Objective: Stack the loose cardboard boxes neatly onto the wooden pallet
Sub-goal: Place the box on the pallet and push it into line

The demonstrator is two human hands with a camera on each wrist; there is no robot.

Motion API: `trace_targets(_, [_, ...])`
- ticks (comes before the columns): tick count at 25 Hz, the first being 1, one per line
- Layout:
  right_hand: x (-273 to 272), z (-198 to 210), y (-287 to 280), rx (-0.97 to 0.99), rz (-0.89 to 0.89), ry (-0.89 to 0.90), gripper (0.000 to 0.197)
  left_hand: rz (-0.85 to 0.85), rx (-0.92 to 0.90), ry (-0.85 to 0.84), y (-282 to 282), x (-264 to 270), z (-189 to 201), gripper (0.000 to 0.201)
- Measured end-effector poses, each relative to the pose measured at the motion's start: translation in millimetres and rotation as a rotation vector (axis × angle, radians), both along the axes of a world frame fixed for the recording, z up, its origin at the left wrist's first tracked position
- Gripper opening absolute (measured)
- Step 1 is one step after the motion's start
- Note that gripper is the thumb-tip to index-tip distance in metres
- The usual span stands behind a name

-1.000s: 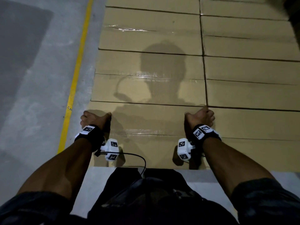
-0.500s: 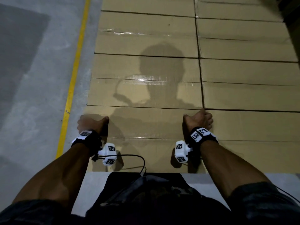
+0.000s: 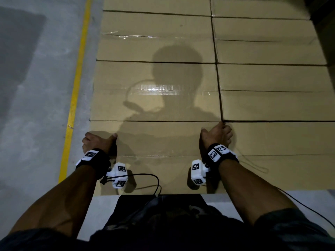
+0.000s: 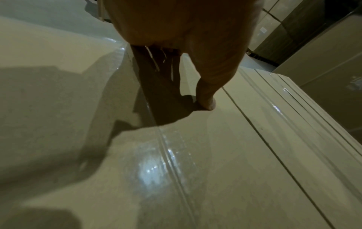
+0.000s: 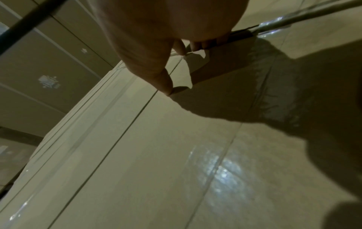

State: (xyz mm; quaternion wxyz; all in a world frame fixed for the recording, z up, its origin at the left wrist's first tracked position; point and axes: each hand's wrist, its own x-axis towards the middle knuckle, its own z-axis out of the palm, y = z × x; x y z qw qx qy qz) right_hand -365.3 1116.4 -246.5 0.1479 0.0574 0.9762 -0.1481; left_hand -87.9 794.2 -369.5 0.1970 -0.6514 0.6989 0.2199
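Grey concrete floor flanks stacked boxes. I grip the nearest brown cardboard box: left hand and right hand curl over its ends.

Grey concrete floor, yellow line

A warehouse: grey concrete floor; painted yellow line at 9 o'clock; taped cardboard boxes (two tight rows).
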Motion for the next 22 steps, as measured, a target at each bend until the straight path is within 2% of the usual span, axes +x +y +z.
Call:
trace_targets(6, [-1,0,6,0.000,0.038,-0.005,0.071,0.011,0.021,-0.016,-22,12,-40,0.137])
trace_targets(13, [-1,-4,5,-0.004,0.054,-0.003,0.069,0.083,0.008,0.007,-28,18,-54,0.136])
trace_targets(17, [-1,-6,2,0.002,0.061,-0.013,0.068,0.045,0.014,0.015,-29,19,-62,0.142])
trace_targets(20, [1,-2,4,0.008,0.088,-0.029,0.068,0.068,0.019,0.013,-23,17,-49,0.153])
trace_targets(22, [3,1,7,0.018,0.142,-0.048,0.065,0.061,-0.016,0.010,5,4,10,0.141])
